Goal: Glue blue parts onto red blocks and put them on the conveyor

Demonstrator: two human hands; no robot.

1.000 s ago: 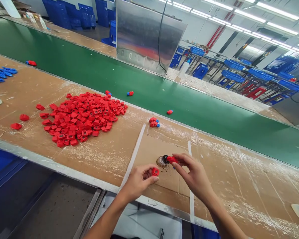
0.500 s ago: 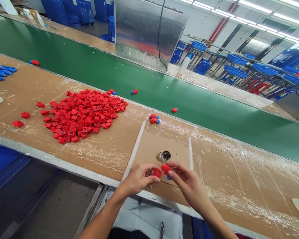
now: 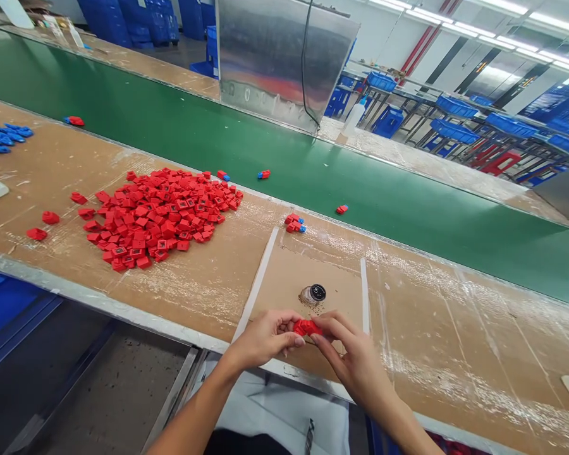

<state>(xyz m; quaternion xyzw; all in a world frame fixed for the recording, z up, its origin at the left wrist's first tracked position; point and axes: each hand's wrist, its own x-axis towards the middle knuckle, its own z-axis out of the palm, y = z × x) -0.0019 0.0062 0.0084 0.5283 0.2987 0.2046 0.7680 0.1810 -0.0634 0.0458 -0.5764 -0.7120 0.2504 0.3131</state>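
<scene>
My left hand [image 3: 269,340] is closed, its thumb and fingers pinching a small red plastic block [image 3: 299,327]. My right hand [image 3: 353,347] grips a second red plastic piece [image 3: 312,328] between thumb and fingertips. The two pieces meet end to end in front of me, and fingers hide much of both. Just beyond them, a small round pot [image 3: 318,292] with a dark top stands on a cardboard sheet [image 3: 284,272], with dark specks around it. Farther back sits a little group of red-and-blue pieces [image 3: 294,222].
A large heap of red blocks [image 3: 161,215] lies on the left of the bench, with blue pieces [image 3: 2,138] at far left. Behind runs a green conveyor belt [image 3: 408,196] carrying several red-and-blue pieces [image 3: 264,174]. A metal panel [image 3: 284,69] stands beyond it.
My right hand has moved left and brought its red piece against the block in my left hand. The blue part seen under it earlier is hidden. Pieces on the belt have shifted right.
</scene>
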